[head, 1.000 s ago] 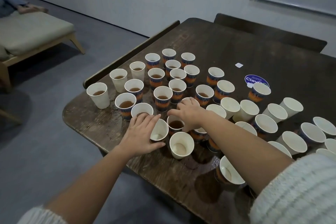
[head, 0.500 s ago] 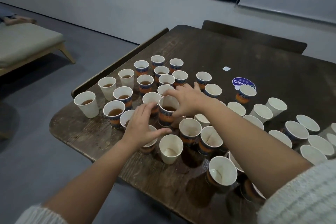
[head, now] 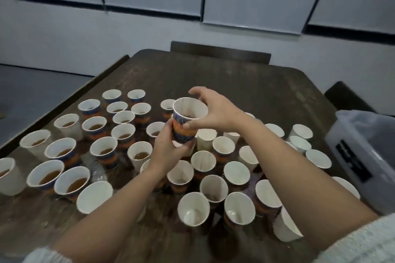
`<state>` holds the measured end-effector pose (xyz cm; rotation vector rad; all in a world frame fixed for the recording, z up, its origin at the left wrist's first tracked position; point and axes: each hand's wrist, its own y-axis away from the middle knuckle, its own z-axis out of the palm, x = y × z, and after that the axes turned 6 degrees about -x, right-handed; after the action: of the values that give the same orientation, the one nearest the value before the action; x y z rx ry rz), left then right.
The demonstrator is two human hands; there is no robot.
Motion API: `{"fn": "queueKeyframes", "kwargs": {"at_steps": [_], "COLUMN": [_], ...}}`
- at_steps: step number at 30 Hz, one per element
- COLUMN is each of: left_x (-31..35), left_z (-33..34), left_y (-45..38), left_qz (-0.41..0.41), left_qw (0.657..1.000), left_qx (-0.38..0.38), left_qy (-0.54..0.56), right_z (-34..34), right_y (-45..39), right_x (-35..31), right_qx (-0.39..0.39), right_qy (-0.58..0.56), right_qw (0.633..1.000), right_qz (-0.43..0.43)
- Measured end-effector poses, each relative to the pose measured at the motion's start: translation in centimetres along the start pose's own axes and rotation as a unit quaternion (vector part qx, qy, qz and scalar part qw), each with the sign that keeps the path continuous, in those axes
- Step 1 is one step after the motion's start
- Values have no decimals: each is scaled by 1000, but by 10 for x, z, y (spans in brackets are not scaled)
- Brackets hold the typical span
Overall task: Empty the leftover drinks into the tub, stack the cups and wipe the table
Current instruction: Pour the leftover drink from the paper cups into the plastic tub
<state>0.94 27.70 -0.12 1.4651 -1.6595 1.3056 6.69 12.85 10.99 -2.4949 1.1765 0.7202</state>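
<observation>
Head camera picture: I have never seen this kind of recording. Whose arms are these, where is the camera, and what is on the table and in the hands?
No machine here: a person wears a camera on the head, looking forward and down at their own arms. The dark wooden table is crowded with paper cups; many on the left hold brown drink, while several near the front look almost empty. Both hands hold one patterned cup raised above the others: the left hand grips its lower part, the right hand grips it near the rim. A grey plastic tub stands at the right.
</observation>
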Motion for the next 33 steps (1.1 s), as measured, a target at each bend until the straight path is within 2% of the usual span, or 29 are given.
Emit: {"fn": "queueKeyframes", "kwargs": {"at_steps": [3, 7, 13, 17, 21, 24, 27, 33], "left_x": [33, 81, 141, 168, 167, 154, 156, 160], "left_z": [40, 114, 230, 294, 351, 395, 428, 462], "left_y": [-17, -35, -41, -42, -45, -50, -52, -57], "left_qz": [35, 80, 116, 132, 155, 138, 105, 71], "left_qw": [999, 991, 972, 956, 928, 918, 920, 899], "left_qx": [-18, -77, -173, -256, -334, -354, -357, -368], "left_qy": [26, 72, 109, 64, -51, -110, -122, -228], "right_z": [-17, -38, -92, -130, -161, -176, -182, -181], "right_y": [35, 84, 162, 217, 275, 311, 336, 357], "right_x": [30, 78, 145, 187, 229, 266, 298, 350], "right_qx": [106, 224, 363, 380, 412, 388, 357, 297], "right_qy": [-144, -281, -328, -316, -262, -209, -164, -93], "right_qw": [983, 929, 867, 860, 859, 876, 886, 904], "right_qz": [43, 88, 98, 124, 155, 195, 246, 293]}}
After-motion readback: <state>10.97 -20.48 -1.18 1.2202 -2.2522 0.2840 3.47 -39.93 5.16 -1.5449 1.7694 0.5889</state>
